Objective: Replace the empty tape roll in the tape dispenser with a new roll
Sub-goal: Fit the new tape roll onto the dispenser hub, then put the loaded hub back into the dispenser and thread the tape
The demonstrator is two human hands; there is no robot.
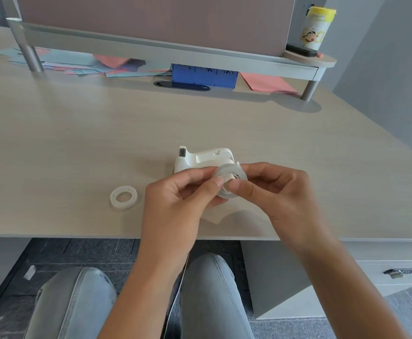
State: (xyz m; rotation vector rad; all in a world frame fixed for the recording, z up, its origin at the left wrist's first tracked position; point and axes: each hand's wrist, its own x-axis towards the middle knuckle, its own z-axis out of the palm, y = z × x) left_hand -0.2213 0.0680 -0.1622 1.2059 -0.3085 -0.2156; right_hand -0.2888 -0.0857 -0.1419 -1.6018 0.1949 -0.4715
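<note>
A white tape dispenser point(201, 159) stands on the desk just beyond my hands, its cutter end at the left. Both hands hold a translucent tape roll point(234, 170) above the desk in front of the dispenser. My left hand point(178, 204) pinches the roll's left side and my right hand point(276, 192) grips its right side, thumb pressed on the hub in its centre. A second white ring-shaped tape roll point(123, 198) lies flat on the desk to the left of my left hand. Whether it is the empty one I cannot tell.
The light wooden desk point(77, 143) ends close in front of me. At the back stand a raised shelf point(151, 45), a blue box point(203, 75), coloured papers point(266, 83) and a yellow-lidded canister point(316, 28). A drawer unit point(383, 272) sits at the lower right beside my knees.
</note>
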